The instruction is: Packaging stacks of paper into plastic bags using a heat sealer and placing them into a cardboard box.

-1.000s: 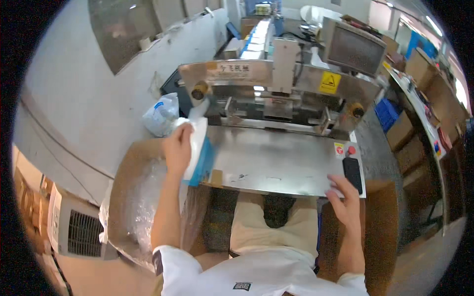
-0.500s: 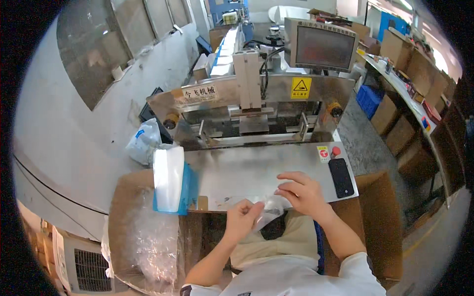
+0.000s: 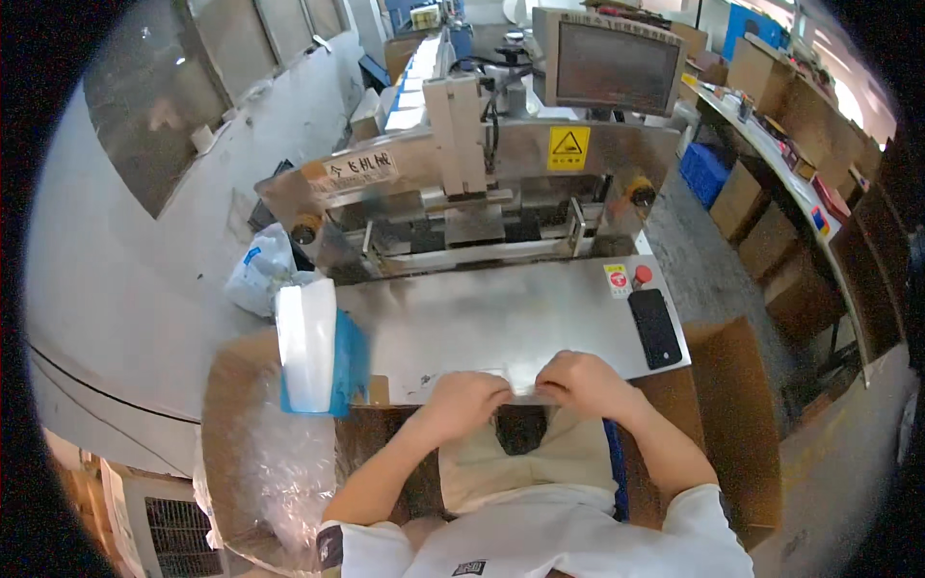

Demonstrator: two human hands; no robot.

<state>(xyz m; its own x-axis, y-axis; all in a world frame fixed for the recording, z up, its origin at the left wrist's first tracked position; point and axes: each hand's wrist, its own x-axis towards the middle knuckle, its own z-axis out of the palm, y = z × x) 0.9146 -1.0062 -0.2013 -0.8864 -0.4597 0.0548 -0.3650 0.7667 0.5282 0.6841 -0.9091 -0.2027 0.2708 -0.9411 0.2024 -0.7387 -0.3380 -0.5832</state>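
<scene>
Both of my hands are at the front edge of the metal worktop (image 3: 443, 323), just above my lap. My left hand (image 3: 464, 400) is closed, its fingertips pinching one side of a small clear plastic bag or film (image 3: 521, 382). Opposite it, my right hand (image 3: 586, 382) pinches the other side. The plastic is stretched in the short gap between the hands; its full shape is hidden by the fingers and glare. To the left of my hands, a stack of white sheets (image 3: 306, 337) leans in a blue holder (image 3: 353, 361).
Behind the worktop stands a metal machine frame (image 3: 520, 144) with a screen (image 3: 617, 67). A black phone (image 3: 655, 329) and a red button (image 3: 643, 275) are at the right. A cardboard box (image 3: 231, 385) with clear plastic (image 3: 289, 472) is at the lower left.
My right hand has come down and inward, from open fingers to a pinch on the plastic. My left hand has risen slightly to the table edge. The whole view has shifted a little.
</scene>
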